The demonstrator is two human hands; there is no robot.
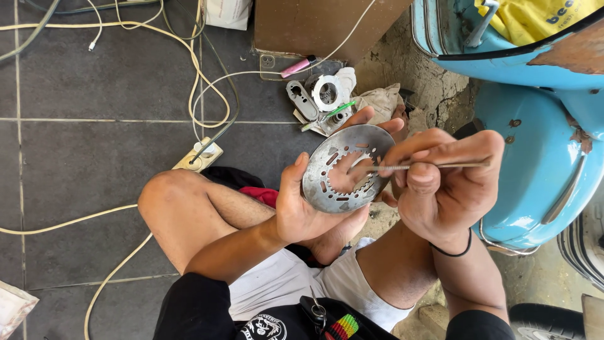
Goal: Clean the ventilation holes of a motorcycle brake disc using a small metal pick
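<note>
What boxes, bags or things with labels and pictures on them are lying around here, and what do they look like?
Cardboard box: top middle, on the floor, big, plain brown.
White bag: top, left of the box, printed.
Pale wrapper: bottom left corner, crumpled.
Yellow cloth: top right, on the blue scooter, dark print.
Shirt print: bottom, white picture on black.

The round grey metal disc with a toothed centre hole (343, 169) has its lower left rim hidden behind the left hand (308, 208). The thin metal rod (428, 166) is partly covered by the right hand (440, 189). The light blue scooter body (535, 126) runs off the right edge.
</note>
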